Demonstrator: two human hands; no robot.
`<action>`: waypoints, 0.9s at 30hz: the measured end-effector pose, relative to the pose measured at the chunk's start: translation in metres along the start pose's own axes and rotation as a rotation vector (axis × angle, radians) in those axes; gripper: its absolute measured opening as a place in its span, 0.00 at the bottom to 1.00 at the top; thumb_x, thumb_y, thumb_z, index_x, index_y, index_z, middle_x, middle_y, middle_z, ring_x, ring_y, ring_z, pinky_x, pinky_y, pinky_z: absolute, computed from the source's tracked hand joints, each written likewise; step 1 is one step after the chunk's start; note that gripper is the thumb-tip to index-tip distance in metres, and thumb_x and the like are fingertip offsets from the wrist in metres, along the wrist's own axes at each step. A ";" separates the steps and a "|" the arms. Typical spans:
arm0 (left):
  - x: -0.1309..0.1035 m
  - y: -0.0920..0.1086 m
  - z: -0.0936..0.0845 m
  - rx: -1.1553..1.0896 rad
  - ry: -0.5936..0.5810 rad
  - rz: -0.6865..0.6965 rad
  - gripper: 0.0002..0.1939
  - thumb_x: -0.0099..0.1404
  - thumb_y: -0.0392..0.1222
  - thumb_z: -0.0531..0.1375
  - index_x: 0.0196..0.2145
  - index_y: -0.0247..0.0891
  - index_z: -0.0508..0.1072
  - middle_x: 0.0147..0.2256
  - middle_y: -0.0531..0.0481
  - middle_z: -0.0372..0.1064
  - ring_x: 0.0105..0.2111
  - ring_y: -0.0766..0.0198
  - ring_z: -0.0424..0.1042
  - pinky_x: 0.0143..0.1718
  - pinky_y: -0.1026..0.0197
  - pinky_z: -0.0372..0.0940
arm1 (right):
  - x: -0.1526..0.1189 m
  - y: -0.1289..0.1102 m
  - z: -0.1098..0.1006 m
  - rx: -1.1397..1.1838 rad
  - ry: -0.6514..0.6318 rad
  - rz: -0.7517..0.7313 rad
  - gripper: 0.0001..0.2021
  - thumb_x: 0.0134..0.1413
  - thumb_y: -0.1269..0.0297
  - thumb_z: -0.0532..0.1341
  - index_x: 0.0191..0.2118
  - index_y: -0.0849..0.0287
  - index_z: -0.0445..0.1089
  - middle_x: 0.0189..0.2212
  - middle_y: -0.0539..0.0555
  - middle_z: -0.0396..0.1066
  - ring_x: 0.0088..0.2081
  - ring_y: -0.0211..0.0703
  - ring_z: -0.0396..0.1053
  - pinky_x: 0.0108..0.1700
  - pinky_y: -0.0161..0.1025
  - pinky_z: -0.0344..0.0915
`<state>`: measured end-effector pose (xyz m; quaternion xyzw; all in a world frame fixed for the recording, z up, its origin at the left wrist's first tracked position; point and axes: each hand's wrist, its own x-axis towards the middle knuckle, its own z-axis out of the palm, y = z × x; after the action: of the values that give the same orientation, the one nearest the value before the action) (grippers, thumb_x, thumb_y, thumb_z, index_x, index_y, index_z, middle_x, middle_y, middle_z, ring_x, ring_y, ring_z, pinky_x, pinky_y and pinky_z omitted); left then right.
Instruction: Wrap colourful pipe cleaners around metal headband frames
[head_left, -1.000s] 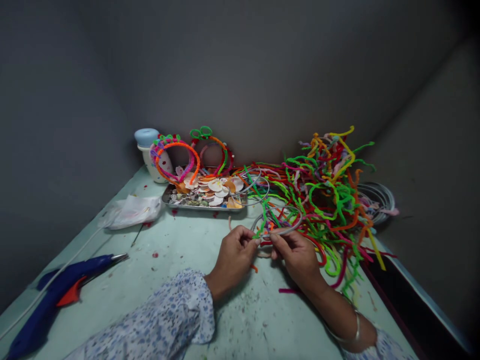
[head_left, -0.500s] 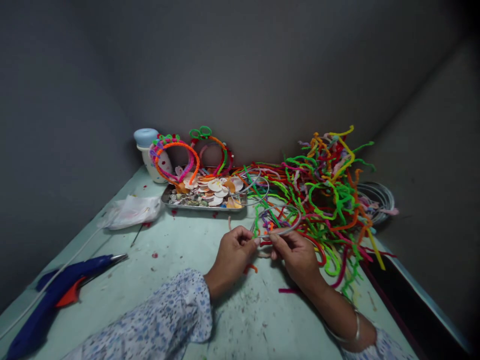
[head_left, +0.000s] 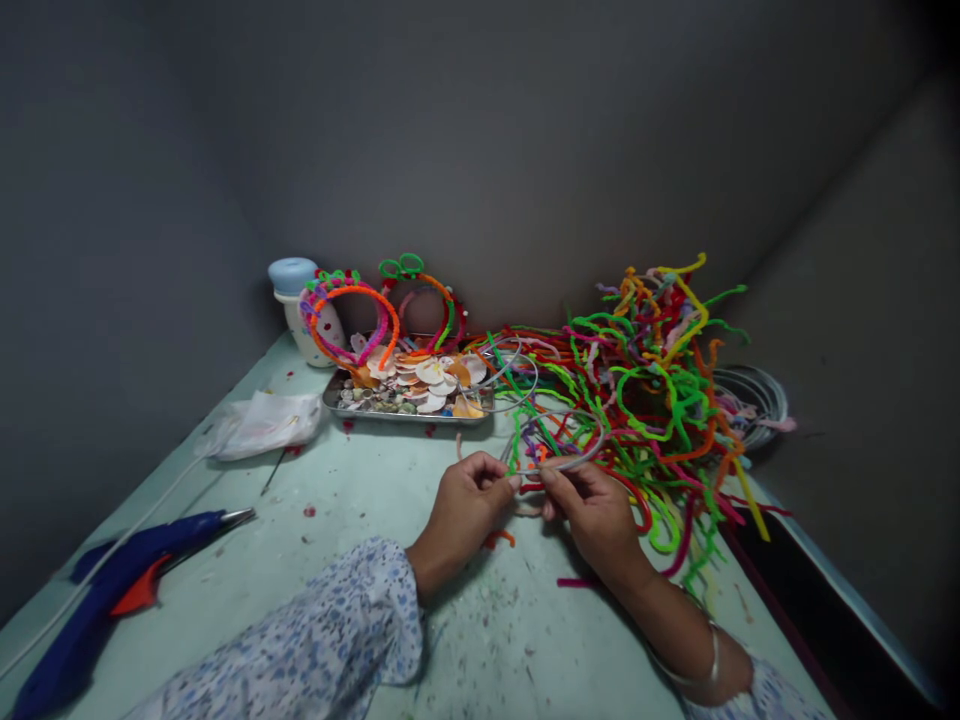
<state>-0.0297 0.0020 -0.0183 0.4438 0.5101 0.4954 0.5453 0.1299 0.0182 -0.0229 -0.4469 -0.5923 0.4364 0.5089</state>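
Both hands meet over the near middle of the table, gripping a loop of silvery wire (head_left: 596, 448). My left hand (head_left: 469, 510) pinches it between thumb and index finger, at the left of the short span between my hands. A green pipe cleaner (head_left: 514, 445) stands by those fingertips; whether they hold it too I cannot tell. My right hand (head_left: 596, 515) is closed on the wire from the other side, thumb on top. Behind and right of my hands lies a tangled heap of coloured pipe cleaners (head_left: 675, 400).
A metal tray (head_left: 409, 418) holds shells and small stones. Pipe-cleaner headbands (head_left: 356, 290) stand behind it, beside a blue-lidded jar (head_left: 292, 275). At left lie a plastic bag (head_left: 262, 425) and a blue glue gun (head_left: 97, 610) with its cord. A wire coil (head_left: 776, 405) rests far right.
My hands keep the same pinch in nearly the same place. The wire loop's right side has shifted very slightly; the rest stays as it was.
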 end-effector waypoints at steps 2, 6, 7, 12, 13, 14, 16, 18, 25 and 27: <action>0.001 -0.001 0.000 0.035 -0.001 0.015 0.13 0.56 0.47 0.64 0.29 0.35 0.68 0.20 0.57 0.61 0.17 0.73 0.56 0.19 0.68 0.49 | 0.000 -0.001 0.000 0.004 0.008 0.005 0.12 0.55 0.55 0.64 0.36 0.60 0.73 0.16 0.46 0.68 0.18 0.38 0.67 0.22 0.34 0.66; 0.001 -0.002 0.000 0.063 0.003 0.022 0.13 0.55 0.47 0.64 0.30 0.34 0.69 0.21 0.56 0.62 0.19 0.72 0.57 0.20 0.67 0.49 | 0.001 -0.001 0.000 0.005 0.017 0.001 0.13 0.54 0.54 0.64 0.36 0.60 0.73 0.15 0.46 0.68 0.17 0.38 0.66 0.22 0.34 0.66; 0.001 -0.001 -0.001 0.066 0.005 0.023 0.13 0.55 0.47 0.64 0.30 0.34 0.69 0.21 0.56 0.62 0.19 0.72 0.57 0.20 0.67 0.50 | 0.001 -0.001 0.000 0.004 0.018 0.001 0.13 0.54 0.54 0.64 0.36 0.60 0.73 0.15 0.46 0.68 0.17 0.38 0.66 0.22 0.34 0.66; 0.000 0.001 -0.001 0.050 0.004 0.030 0.15 0.56 0.49 0.64 0.29 0.34 0.69 0.21 0.55 0.63 0.19 0.72 0.58 0.20 0.67 0.51 | 0.001 -0.001 0.000 0.011 0.008 0.007 0.13 0.54 0.53 0.64 0.36 0.60 0.73 0.16 0.46 0.68 0.17 0.38 0.67 0.22 0.35 0.66; -0.001 0.001 -0.002 0.046 0.002 0.031 0.15 0.56 0.49 0.64 0.29 0.34 0.69 0.21 0.55 0.63 0.19 0.72 0.58 0.21 0.67 0.51 | 0.001 -0.001 0.000 0.011 0.004 0.006 0.13 0.54 0.53 0.64 0.36 0.60 0.73 0.16 0.46 0.68 0.17 0.38 0.66 0.22 0.35 0.66; -0.001 0.001 -0.002 0.042 -0.002 0.032 0.14 0.56 0.49 0.64 0.29 0.34 0.69 0.21 0.55 0.64 0.19 0.72 0.57 0.21 0.67 0.51 | 0.000 -0.001 0.000 0.012 0.000 0.004 0.13 0.54 0.54 0.64 0.35 0.60 0.73 0.16 0.46 0.68 0.17 0.38 0.66 0.22 0.35 0.66; -0.001 0.001 -0.002 0.035 -0.007 0.030 0.14 0.56 0.49 0.64 0.28 0.34 0.69 0.21 0.55 0.64 0.19 0.72 0.57 0.21 0.67 0.52 | 0.000 -0.002 0.000 0.011 -0.003 0.002 0.13 0.54 0.54 0.64 0.35 0.60 0.73 0.16 0.46 0.68 0.17 0.37 0.66 0.22 0.34 0.66; -0.001 0.001 -0.002 0.028 -0.008 0.027 0.14 0.56 0.49 0.65 0.28 0.34 0.69 0.21 0.55 0.63 0.19 0.72 0.58 0.21 0.67 0.52 | 0.000 -0.002 0.000 0.009 -0.005 0.000 0.13 0.54 0.54 0.64 0.35 0.60 0.73 0.16 0.46 0.68 0.17 0.37 0.66 0.22 0.34 0.66; -0.003 0.004 -0.001 0.042 -0.019 0.025 0.14 0.55 0.49 0.64 0.26 0.35 0.68 0.19 0.56 0.61 0.17 0.72 0.55 0.19 0.67 0.50 | -0.001 -0.001 -0.002 0.038 -0.021 0.001 0.13 0.54 0.53 0.64 0.35 0.59 0.72 0.16 0.46 0.68 0.18 0.38 0.67 0.23 0.35 0.66; -0.004 0.006 -0.001 0.067 -0.016 0.044 0.13 0.56 0.48 0.63 0.26 0.35 0.68 0.20 0.56 0.62 0.18 0.72 0.56 0.20 0.66 0.50 | -0.001 -0.001 -0.004 0.075 -0.030 0.007 0.13 0.55 0.53 0.63 0.37 0.59 0.71 0.17 0.46 0.68 0.19 0.39 0.67 0.24 0.35 0.66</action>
<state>-0.0313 -0.0011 -0.0120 0.4769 0.5122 0.4864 0.5232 0.1335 0.0175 -0.0222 -0.4229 -0.5817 0.4666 0.5148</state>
